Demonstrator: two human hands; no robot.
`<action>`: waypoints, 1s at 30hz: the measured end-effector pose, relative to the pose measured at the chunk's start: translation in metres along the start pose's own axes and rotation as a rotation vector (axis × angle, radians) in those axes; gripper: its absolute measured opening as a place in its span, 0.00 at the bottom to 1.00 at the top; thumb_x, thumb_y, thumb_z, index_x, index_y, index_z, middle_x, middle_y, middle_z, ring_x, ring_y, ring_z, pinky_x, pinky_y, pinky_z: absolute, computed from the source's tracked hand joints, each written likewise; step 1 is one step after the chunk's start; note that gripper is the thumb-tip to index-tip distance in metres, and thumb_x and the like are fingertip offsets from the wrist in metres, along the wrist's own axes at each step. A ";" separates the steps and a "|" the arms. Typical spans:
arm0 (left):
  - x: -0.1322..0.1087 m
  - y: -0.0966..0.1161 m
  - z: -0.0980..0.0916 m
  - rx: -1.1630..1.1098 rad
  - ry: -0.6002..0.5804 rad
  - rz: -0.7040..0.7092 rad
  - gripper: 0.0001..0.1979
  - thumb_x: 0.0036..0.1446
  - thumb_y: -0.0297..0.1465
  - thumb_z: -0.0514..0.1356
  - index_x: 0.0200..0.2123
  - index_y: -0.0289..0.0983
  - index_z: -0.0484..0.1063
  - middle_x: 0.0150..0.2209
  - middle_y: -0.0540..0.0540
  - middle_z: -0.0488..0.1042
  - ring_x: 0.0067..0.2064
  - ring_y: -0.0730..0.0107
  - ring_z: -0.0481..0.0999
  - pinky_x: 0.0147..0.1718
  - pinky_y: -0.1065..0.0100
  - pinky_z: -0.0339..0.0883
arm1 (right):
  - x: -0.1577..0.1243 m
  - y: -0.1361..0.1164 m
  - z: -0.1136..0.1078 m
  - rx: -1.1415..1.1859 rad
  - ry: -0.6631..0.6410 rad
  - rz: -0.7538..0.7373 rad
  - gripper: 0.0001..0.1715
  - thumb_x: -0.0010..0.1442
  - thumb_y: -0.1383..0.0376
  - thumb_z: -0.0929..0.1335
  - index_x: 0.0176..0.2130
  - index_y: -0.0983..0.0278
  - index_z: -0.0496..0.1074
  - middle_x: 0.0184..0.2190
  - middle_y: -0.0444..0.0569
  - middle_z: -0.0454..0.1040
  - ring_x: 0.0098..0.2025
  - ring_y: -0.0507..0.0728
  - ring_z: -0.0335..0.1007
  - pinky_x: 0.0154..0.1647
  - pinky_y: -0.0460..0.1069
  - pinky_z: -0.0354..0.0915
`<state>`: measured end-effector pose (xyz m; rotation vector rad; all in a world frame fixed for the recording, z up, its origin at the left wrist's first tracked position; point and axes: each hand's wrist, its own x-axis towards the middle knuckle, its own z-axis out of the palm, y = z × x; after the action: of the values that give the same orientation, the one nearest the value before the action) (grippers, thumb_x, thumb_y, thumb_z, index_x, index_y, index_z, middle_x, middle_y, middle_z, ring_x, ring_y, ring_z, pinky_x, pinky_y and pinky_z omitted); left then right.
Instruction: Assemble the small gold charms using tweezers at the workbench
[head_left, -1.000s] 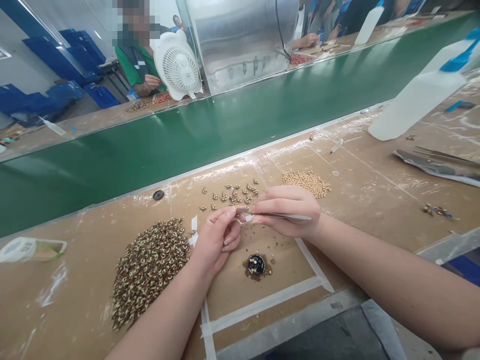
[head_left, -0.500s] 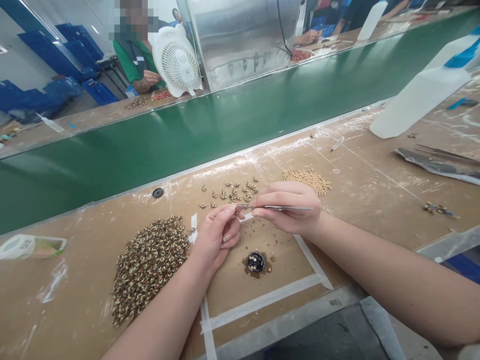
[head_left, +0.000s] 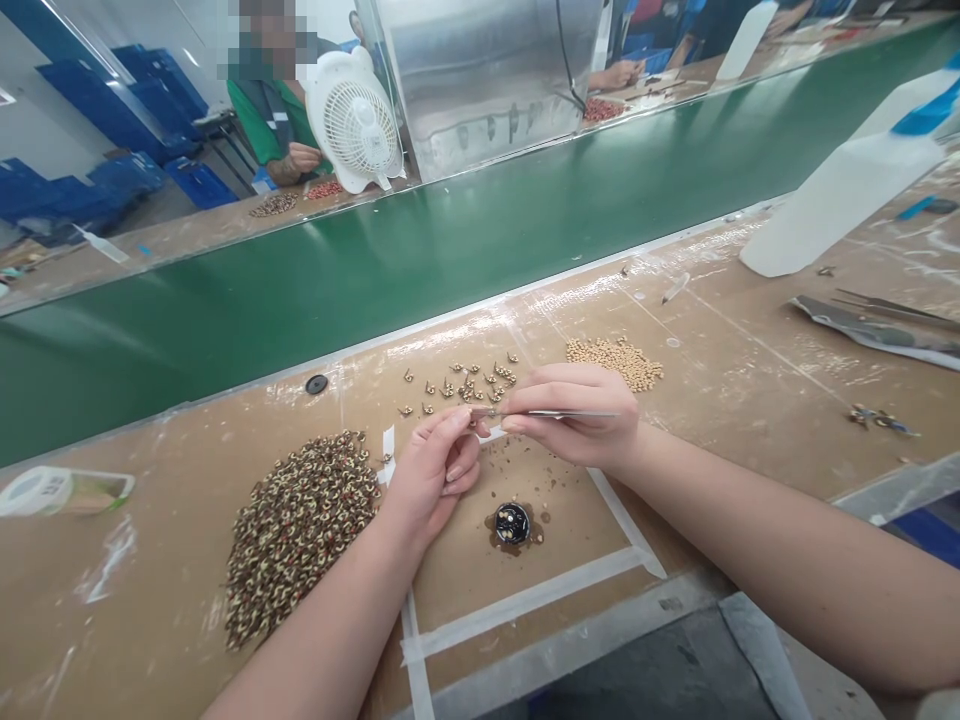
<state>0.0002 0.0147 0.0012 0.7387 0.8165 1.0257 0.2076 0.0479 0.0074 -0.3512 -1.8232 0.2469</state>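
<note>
My left hand [head_left: 442, 460] pinches a tiny part between thumb and forefinger; its details are too small to make out. My right hand [head_left: 577, 412] is closed around slim metal tweezers [head_left: 559, 413], whose tips meet the small part at the left fingertips. Below the hands, a small round dish [head_left: 512, 523] of dark liquid with a few pale bits sits in a wet stain. Just beyond the fingers lie several small metallic pieces [head_left: 469, 385]. A heap of tan beads [head_left: 619, 362] is behind my right hand. Left of my left hand is a large pile of dark and cream pieces [head_left: 300, 540].
White tape strips [head_left: 525, 603] frame the dish. A black cap [head_left: 316, 384] and a clear-and-green package [head_left: 67, 493] lie left. At right are a white bottle [head_left: 832, 200] and other tweezers [head_left: 896, 305]. Beyond the green belt [head_left: 450, 250] stand a fan [head_left: 356, 125] and co-workers.
Both hands keep nearly the same position, with the tweezers still at the left fingertips. The right hand and tweezers have shifted very slightly left.
</note>
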 end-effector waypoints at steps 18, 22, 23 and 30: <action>0.001 -0.001 0.002 0.030 0.032 0.036 0.14 0.60 0.40 0.75 0.39 0.35 0.85 0.36 0.49 0.78 0.18 0.90 0.54 0.14 0.80 0.47 | 0.001 -0.001 0.010 0.338 0.206 0.576 0.13 0.70 0.58 0.77 0.35 0.63 0.83 0.24 0.43 0.82 0.22 0.51 0.79 0.24 0.46 0.77; 0.002 -0.002 0.002 0.032 0.078 0.057 0.11 0.60 0.39 0.75 0.42 0.38 0.87 0.35 0.49 0.79 0.17 0.89 0.56 0.14 0.80 0.47 | 0.001 0.003 0.010 0.501 0.308 0.767 0.17 0.65 0.54 0.80 0.35 0.64 0.82 0.22 0.43 0.81 0.20 0.51 0.77 0.23 0.46 0.77; 0.003 -0.004 0.001 0.058 0.090 0.085 0.12 0.60 0.38 0.76 0.43 0.39 0.88 0.35 0.49 0.80 0.17 0.89 0.57 0.14 0.79 0.47 | 0.002 0.005 0.009 0.525 0.323 0.801 0.18 0.65 0.53 0.80 0.35 0.64 0.82 0.22 0.43 0.80 0.20 0.51 0.77 0.22 0.46 0.77; 0.002 -0.012 -0.005 0.399 0.159 0.228 0.15 0.63 0.41 0.74 0.51 0.44 0.89 0.31 0.46 0.82 0.19 0.82 0.62 0.18 0.76 0.55 | 0.000 0.020 0.009 0.536 0.325 0.921 0.28 0.59 0.43 0.81 0.29 0.62 0.76 0.20 0.41 0.75 0.17 0.48 0.68 0.18 0.45 0.69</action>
<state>0.0018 0.0128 -0.0112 1.1192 1.1116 1.1493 0.2010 0.0661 -0.0023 -0.7752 -1.1084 1.2097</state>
